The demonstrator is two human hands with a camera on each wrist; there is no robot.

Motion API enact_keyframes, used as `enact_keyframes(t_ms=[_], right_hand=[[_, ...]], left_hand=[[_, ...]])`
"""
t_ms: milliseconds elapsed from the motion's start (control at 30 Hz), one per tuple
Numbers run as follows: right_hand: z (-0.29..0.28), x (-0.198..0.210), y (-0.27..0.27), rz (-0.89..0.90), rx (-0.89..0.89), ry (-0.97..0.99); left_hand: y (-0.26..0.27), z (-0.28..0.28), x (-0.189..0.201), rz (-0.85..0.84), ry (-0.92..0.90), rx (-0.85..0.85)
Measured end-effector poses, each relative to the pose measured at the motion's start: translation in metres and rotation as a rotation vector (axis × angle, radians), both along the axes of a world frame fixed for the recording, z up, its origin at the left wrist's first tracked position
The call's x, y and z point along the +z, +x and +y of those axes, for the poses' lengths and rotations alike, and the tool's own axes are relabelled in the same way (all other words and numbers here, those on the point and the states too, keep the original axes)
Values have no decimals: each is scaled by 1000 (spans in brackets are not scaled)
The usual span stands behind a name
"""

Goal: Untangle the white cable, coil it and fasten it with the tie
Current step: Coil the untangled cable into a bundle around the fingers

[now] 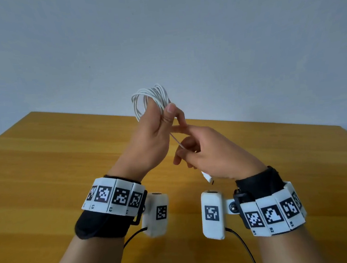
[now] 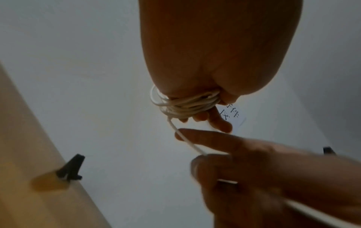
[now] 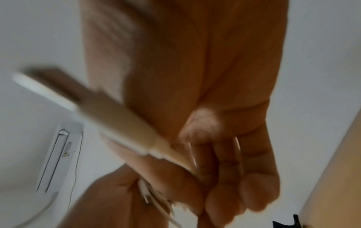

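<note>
My left hand (image 1: 163, 119) is raised above the wooden table (image 1: 45, 163), with the white cable (image 1: 152, 95) wound in several loops round its fingers and the thumb pressing the loops. The left wrist view shows the coil (image 2: 185, 104) bunched tight on the fingers. One straight strand (image 1: 175, 140) runs down from the coil into my right hand (image 1: 184, 154), which grips it in curled fingers just below and to the right. The cable's white plug (image 1: 207, 178) sticks out behind the right palm; it is blurred in the right wrist view (image 3: 109, 117). I see no tie.
Both hands are in the air over the table's middle. A small black clip-like object (image 2: 70, 168) sits at the table's edge, and another (image 2: 329, 150) shows further right. A wall air conditioner (image 3: 58, 162) and a paper with writing (image 2: 232, 114) are behind.
</note>
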State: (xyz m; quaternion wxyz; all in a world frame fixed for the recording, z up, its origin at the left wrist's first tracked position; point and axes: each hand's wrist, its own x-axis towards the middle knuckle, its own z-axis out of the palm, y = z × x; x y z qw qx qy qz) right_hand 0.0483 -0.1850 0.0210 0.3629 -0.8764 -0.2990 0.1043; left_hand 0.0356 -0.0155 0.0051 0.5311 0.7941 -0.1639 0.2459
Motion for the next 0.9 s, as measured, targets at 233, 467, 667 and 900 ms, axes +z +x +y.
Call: enact_keyframes(t_ms=[233,467,667,900], right_hand=[[-4,2,0,107,-13,219],[-14,1,8,192,126,401],[-9,1,7,209,69,471],[-8,5,4,24,-30,271]], left_hand=[[0,2,0,22,229,102],[0,7,-4,145,277,110],[-2,7,-1,269,174,62],[-6,5,1,376,20,-201]])
